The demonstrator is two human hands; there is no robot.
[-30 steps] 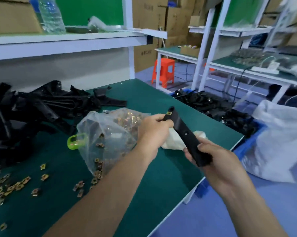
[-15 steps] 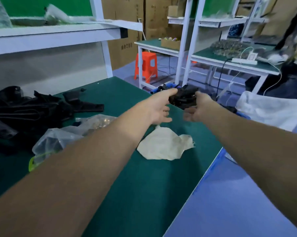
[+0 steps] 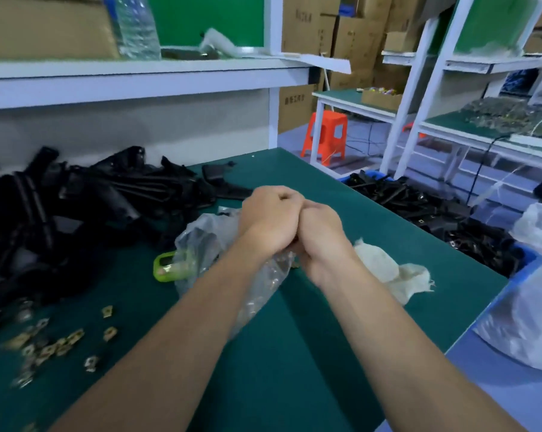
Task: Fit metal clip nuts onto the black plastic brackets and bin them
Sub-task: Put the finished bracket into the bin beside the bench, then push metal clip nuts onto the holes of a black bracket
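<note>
**Fists together over the clip-nut bag**

While both hands meet above the green table (image 3: 294, 353), left hand (image 3: 268, 218) and right hand (image 3: 321, 235) curl their fingers shut, contents hidden. Loose brass-coloured metal clip nuts (image 3: 50, 344) lie left; black plastic brackets (image 3: 76, 207) heap behind, more in the blue bin (image 3: 527, 260). Printing on the brown cardboard boxes (image 3: 297, 104) is unreadable.

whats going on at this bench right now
A person's left hand and right hand are pressed together, fists closed, above a clear plastic bag on the green table; nothing shows in them. Unfitted black plastic brackets are heaped left, loose brass-coloured clip nuts lie in front, and the blue bin holds more brackets.
</note>
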